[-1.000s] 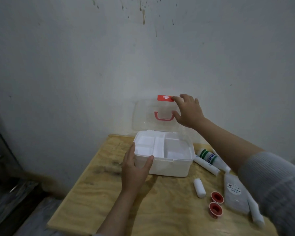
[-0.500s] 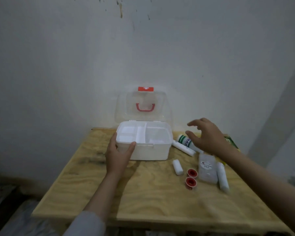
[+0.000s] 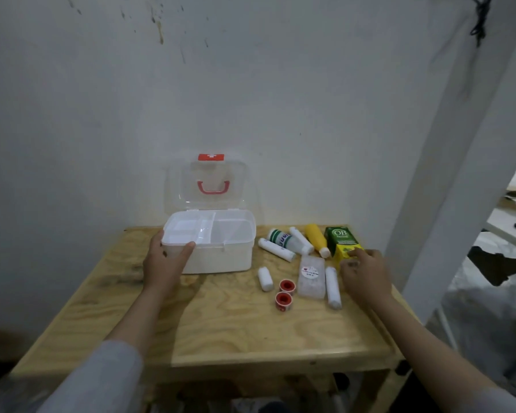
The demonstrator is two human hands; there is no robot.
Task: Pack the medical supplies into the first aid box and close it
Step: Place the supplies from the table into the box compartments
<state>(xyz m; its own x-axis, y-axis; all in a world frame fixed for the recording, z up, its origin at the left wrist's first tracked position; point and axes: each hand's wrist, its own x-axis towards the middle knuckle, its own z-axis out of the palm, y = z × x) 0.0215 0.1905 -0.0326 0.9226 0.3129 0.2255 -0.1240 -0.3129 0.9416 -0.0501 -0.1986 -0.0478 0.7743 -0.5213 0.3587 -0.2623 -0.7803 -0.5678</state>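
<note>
**Two hands at an open first aid box on a wooden worktop**

The left hand (image 3: 165, 260) has its grip on the front left corner of the first aid box (image 3: 218, 254): thumb on the front wall just under the rim, fingers wrapped round the left side. The right hand (image 3: 365, 274) is loosely spread, fingers curled and apart, holding nothing. Its fingertips (image 3: 355, 254) touch or hover just over the near end of a green and yellow carton (image 3: 341, 242); which of the two cannot be told.

Out from the left grip, the white box stands open. Its clear lid (image 3: 210, 181) is tipped upright behind it against the wall, showing a red handle (image 3: 213, 187) and a red latch with a white cross (image 3: 211, 157) at the top. A divided white tray (image 3: 203, 231) sits in the box.

Between the two hands, to the right of the box, the supplies lie on the worktop (image 3: 215, 326). Just left of the right hand lies a white bandage roll (image 3: 333, 287), and beside that a clear flat case (image 3: 311, 276) with a round sticker. Further left are two red tape rolls (image 3: 285, 295) and a short white roll (image 3: 265, 278). Beyond the case, toward the wall, lie a yellow bottle (image 3: 317, 239), a white bottle with green bands (image 3: 286, 241), and a long white roll (image 3: 276, 249) touching it.
</note>
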